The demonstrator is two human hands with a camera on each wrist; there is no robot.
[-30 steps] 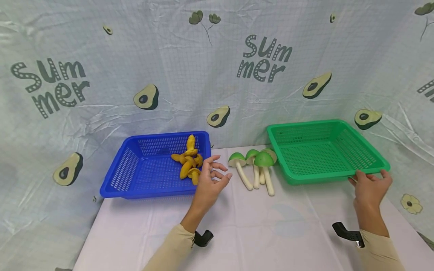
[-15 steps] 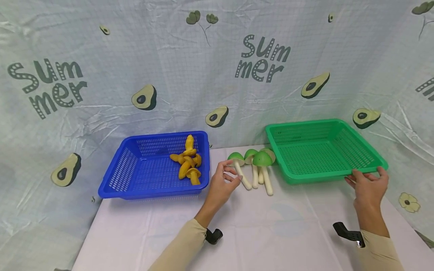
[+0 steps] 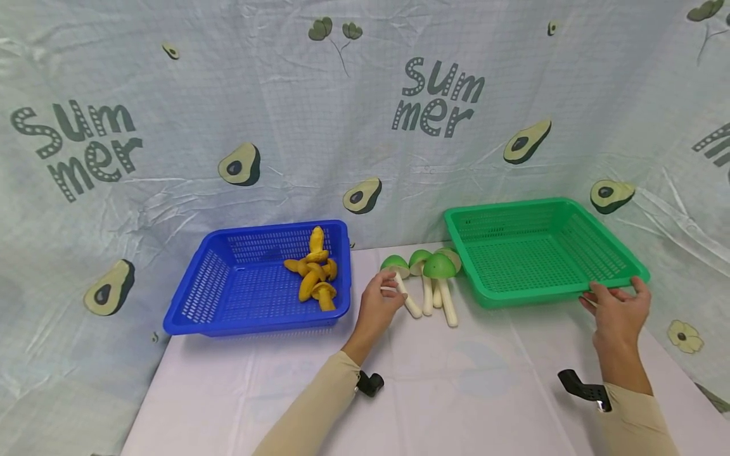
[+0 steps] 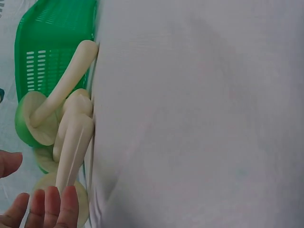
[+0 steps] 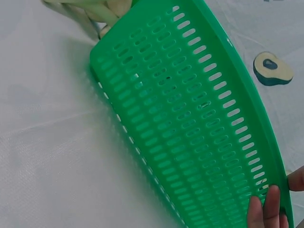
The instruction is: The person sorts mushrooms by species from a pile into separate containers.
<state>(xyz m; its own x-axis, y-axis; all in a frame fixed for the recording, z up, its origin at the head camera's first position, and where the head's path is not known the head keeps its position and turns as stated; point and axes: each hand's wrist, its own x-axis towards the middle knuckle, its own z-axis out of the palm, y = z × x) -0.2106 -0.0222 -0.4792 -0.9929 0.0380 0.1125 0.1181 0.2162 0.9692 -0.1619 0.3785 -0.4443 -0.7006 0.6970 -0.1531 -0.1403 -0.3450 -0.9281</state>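
Head view shows the left hand [image 3: 378, 307] at the leftmost green-capped mushroom [image 3: 396, 263], which lies on the white cloth [image 3: 456, 392] between the blue basket [image 3: 256, 291] and the green basket [image 3: 530, 296], cap away from the person, stem toward them; in the left wrist view that hand's thumb stands well apart from the fingers with nothing pinched between, though whether a fingertip touches the mushroom I cannot tell; the right hand [image 3: 620, 316] pinches the rim of the green basket near its front right corner, thumb on one side, fingers on the other; the other green-capped mushrooms [image 3: 439, 266] lie bunched just beside that basket, stems close together, so a grasp that reaches too wide could catch a neighbour or shove it against the basket wall; a pinch on the rounded cap may well slip and roll the mushroom, since the stem would be free to swing; if the right hand tugs the rim, the basket could tip or nudge the bunch; a careless swing leftward might knock the blue basket, where yellow mushrooms [image 3: 312, 272] lie piled toward the right side
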